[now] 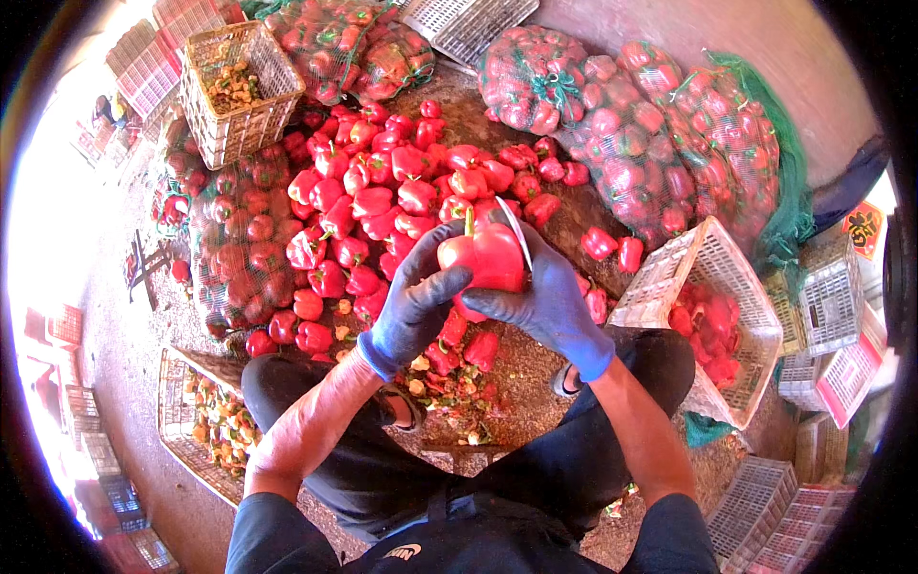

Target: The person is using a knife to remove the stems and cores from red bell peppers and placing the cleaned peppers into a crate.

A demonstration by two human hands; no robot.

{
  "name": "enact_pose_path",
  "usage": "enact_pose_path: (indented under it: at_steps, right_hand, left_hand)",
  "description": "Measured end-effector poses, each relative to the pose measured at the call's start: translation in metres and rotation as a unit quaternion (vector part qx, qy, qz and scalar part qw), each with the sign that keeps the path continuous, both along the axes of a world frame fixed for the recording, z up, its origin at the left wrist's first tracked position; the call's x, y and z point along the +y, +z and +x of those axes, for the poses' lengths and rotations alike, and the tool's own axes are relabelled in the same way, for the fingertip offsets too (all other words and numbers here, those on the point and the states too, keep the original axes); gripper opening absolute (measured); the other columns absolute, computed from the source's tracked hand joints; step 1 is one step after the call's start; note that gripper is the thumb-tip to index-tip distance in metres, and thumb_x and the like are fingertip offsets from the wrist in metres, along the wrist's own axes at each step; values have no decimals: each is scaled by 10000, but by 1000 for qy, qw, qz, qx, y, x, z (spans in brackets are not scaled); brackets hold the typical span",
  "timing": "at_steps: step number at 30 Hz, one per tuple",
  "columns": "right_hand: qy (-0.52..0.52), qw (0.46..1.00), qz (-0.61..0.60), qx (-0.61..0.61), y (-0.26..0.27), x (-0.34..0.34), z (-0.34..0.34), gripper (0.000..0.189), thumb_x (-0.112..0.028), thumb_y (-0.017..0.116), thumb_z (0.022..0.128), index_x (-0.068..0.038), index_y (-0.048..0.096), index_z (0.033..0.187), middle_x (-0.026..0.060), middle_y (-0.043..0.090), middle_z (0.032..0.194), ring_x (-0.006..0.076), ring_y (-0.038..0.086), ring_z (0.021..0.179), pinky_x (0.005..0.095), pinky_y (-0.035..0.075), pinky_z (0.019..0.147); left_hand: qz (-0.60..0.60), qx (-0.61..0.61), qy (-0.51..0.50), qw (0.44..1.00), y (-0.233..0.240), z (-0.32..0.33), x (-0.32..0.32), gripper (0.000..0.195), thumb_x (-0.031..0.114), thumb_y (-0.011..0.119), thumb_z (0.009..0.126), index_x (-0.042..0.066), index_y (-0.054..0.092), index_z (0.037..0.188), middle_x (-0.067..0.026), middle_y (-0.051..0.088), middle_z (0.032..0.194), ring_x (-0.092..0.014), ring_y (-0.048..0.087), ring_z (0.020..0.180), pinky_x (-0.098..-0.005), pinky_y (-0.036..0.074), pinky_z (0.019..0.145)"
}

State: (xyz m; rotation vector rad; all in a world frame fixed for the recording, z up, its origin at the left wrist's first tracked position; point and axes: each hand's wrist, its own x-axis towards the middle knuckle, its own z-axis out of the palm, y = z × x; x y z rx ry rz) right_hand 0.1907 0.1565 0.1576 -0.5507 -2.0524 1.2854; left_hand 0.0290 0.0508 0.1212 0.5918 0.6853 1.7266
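Observation:
A red bell pepper [488, 260] with its green stem upward sits between my hands above the floor. My left hand [419, 287], in a blue knit glove with dark coated fingers, grips its left side. My right hand [549, 294], gloved alike, holds a thin-bladed knife [515, 233] along the pepper's right side, its thumb against the pepper's front. The knife's handle is hidden in the glove. Just beyond my hands lies a large heap of loose red bell peppers [373, 202]. Cut cores and scraps [459, 387] litter the ground between my feet.
At my right leans a plastic crate [760, 337] holding red pepper pieces [706, 330]. A crate of cores [168, 402] stands at my left, another crate [276, 107] at far left. Mesh sacks of peppers [624, 136] line the far side; another sack [244, 244] borders the heap's left.

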Motion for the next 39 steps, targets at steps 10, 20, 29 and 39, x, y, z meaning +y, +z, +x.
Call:
enact_pose_path:
  at_steps: [10,20,29,39]
  right_hand:
    - [42,993,-99,-37,-11,-2,14,597,-223,889,788,4,647,1284,101,727,1146,168,686,1083,353,574,939]
    - [59,962,-260,58,-6,0,13,522,-253,846,847,9,660,1258,54,728,1090,126,670,995,331,560,887]
    - [1,982,-188,-6,3,-5,17,960,-165,879,783,-60,331,1564,101,594,1304,183,600,1163,375,522,1004]
    - [-29,994,-99,28,-25,-1,11,485,-172,830,846,24,655,1255,112,751,1106,167,704,1006,343,570,905]
  left_hand:
    - [-67,317,-65,944,14,-15,-10,696,328,845,894,-8,563,1434,-82,694,1300,-155,641,1183,-341,515,1044]
    - [0,69,-158,985,8,-35,-22,676,34,770,862,-34,513,1483,-100,628,1419,-185,592,1304,-361,450,1134]
    - [7,606,13,795,14,-37,-13,869,171,860,809,-1,431,1545,-185,611,1445,-290,588,1347,-405,471,1119]
    - [-45,672,218,706,-7,-19,-6,630,376,775,926,-16,577,1378,-214,699,1269,-392,688,1157,-465,569,939]
